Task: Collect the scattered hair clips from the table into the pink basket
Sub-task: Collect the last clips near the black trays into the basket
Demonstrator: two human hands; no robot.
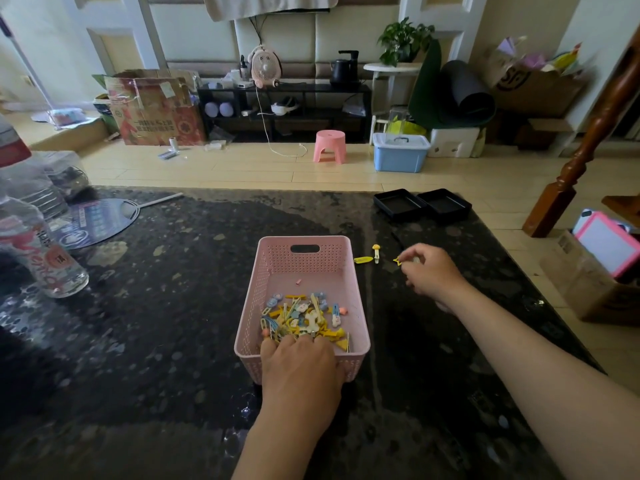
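The pink basket (304, 268) stands mid-table with a pile of several yellow, blue and white hair clips (304, 315) in its near half. My left hand (301, 365) grips the basket's near rim, fingers curled over the edge into it. To the basket's right, my right hand (429, 268) pinches a yellow star-shaped clip (397, 261) at the tabletop. Two more clips lie between hand and basket: a flat yellow clip (363, 260) and a yellow mushroom-topped clip (376, 252).
The dark marble table (173, 323) holds clear water bottles (45, 258) at the left, a round hand fan (93, 220) behind them, and two black trays (420, 204) at the far right. A cardboard box with a pink tablet (602, 271) sits off the right edge.
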